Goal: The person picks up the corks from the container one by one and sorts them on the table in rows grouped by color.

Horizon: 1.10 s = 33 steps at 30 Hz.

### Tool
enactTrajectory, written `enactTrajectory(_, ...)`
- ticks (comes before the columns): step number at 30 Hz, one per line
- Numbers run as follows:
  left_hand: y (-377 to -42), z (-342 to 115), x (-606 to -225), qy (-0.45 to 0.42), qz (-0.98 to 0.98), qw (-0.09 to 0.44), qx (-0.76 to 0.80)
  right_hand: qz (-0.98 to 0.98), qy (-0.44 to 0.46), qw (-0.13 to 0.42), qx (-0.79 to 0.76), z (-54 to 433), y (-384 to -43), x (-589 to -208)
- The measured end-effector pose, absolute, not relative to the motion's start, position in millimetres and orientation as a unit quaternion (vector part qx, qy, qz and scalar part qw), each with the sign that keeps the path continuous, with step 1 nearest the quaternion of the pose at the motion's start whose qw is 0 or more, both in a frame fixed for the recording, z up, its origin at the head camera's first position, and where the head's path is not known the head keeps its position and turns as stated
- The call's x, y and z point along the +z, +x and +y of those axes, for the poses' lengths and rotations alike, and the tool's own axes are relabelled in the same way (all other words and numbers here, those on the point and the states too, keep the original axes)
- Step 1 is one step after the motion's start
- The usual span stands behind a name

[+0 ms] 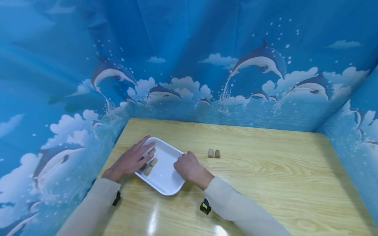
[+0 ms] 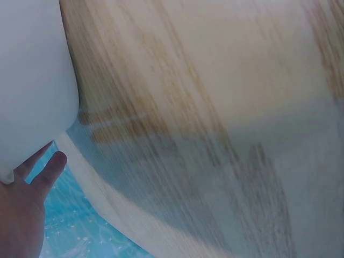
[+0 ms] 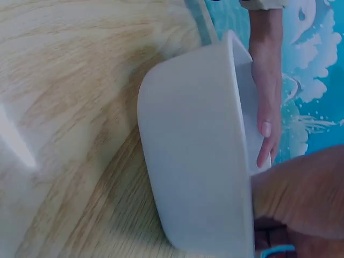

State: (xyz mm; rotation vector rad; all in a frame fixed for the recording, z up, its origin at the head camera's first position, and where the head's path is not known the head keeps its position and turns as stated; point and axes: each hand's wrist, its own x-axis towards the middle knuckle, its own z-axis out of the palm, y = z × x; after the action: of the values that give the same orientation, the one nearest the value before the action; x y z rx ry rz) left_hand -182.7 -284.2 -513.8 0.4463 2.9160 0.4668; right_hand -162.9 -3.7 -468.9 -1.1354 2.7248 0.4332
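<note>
A white rectangular tray [image 1: 166, 177] sits at the left part of the table, with several cork stoppers [image 1: 148, 170] gathered at its left end. My left hand [image 1: 134, 159] lies across the left rim, its fingers spread and straight over the corks, hiding some of them. On the opposite side, my right hand [image 1: 189, 167] grips the right rim with curled fingers. The right wrist view shows the tray's outer wall [image 3: 193, 140] up close, and the left hand [image 3: 267, 107] reaching over its far side.
Two more corks, a pale one [image 1: 210, 153] and a darker one [image 1: 217, 154], stand side by side on the wooden table [image 1: 280, 177], right of the tray. A blue dolphin-print curtain [image 1: 189, 65] borders the table at the back and sides.
</note>
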Motion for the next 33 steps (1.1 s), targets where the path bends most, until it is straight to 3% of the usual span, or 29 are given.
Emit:
enactTrajectory(7, -183, -282, -513, 0.153, 0.972, 0.078, 0.158, 0.912, -0.361, 0.086, 0.175, -8, -161, -471)
enactTrajectory(18, -182, -283, -513, 0.154, 0.973, 0.075, 0.151, 0.91, -0.408, 0.005, 0.072, 10, -165, -480)
enactTrajectory(33, -181, -284, -515, 0.156, 0.974, 0.067, 0.151, 0.902, -0.43, -0.038, -0.004, 21, -166, -492)
